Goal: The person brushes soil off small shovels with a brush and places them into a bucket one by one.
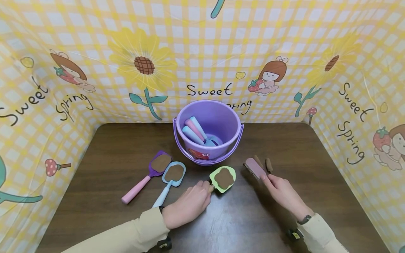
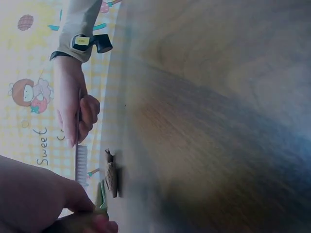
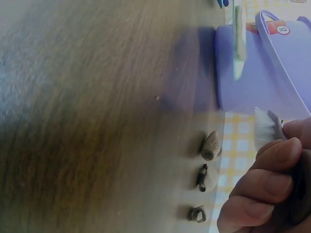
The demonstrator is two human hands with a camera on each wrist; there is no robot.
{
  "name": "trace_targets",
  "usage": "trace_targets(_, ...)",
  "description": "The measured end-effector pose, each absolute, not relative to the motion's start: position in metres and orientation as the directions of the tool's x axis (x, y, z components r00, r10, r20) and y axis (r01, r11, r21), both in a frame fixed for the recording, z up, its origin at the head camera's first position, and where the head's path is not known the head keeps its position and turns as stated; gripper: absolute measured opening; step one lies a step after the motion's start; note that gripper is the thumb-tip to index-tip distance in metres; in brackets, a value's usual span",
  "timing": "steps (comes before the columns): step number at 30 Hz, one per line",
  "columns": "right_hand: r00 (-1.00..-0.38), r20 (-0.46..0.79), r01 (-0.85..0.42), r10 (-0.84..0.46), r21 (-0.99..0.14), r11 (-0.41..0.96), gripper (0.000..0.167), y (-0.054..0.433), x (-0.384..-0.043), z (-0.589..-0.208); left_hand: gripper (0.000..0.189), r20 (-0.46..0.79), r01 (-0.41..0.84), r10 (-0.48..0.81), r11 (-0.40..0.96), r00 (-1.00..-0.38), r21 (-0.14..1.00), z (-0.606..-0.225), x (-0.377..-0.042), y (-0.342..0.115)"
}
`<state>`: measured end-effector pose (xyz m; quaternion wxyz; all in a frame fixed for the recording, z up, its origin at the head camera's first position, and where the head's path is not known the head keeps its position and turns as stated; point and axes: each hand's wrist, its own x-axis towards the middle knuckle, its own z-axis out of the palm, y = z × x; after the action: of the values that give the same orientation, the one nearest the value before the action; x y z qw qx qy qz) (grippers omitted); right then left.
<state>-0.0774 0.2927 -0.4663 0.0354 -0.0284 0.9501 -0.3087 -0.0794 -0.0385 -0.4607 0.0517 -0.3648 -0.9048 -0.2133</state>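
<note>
My left hand (image 1: 191, 203) grips the handle of a green toy shovel (image 1: 213, 177), whose blade has a brown clay-like layer (image 1: 225, 178) on it. In the right wrist view the shovel's blade (image 3: 237, 70) is seen edge-on. My right hand (image 1: 284, 193) holds a pink brush (image 1: 254, 167) by its handle, to the right of the green shovel and apart from it. Pale bristles (image 3: 264, 130) show along one side of the brush. Close by the brush lie brown rolled pieces (image 1: 269, 165) on the table.
A purple bucket (image 1: 205, 112) stands behind the hands, with several toy tool handles (image 1: 194, 130) leaning inside. Left of the green shovel lie a purple shovel with a pink handle (image 1: 136, 189) and a blue shovel (image 1: 162, 195), both brown-coated. Checkered cloth (image 1: 202, 52) surrounds the wooden table (image 1: 117, 147).
</note>
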Motion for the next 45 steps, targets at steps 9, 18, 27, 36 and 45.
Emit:
trace_targets(9,-0.99,0.059,-0.14,-0.129,-0.544,0.827,0.034,0.285,-0.076,-0.462,0.016,0.241,0.645,0.599,0.684,-0.763,0.34,-0.459,-0.086,-0.022)
trace_targets(18,-0.983,0.084,-0.181,-0.162,-0.543,0.82,0.036,0.272,-0.071,-0.456,0.015,0.265,0.655,0.601,0.661,-0.754,0.365,-0.454,-0.095,-0.007)
trace_targets(27,-0.969,0.078,-0.235,-0.233,-0.574,0.785,0.028,0.255,-0.071,-0.456,0.016,0.208,0.611,0.577,0.705,-0.79,0.361,-0.454,-0.098,0.009)
trace_targets(36,-0.944,0.211,-0.323,-0.254,-0.437,0.839,0.033,0.251,-0.071,-0.458,0.019,0.202,0.628,0.611,0.639,-0.765,0.444,-0.45,-0.101,0.013)
trace_targets(45,-0.982,0.125,-0.187,-0.144,-0.477,0.859,0.035,0.251,-0.074,-0.461,0.017,0.234,0.655,0.624,0.62,-0.746,0.432,-0.453,-0.1,0.014)
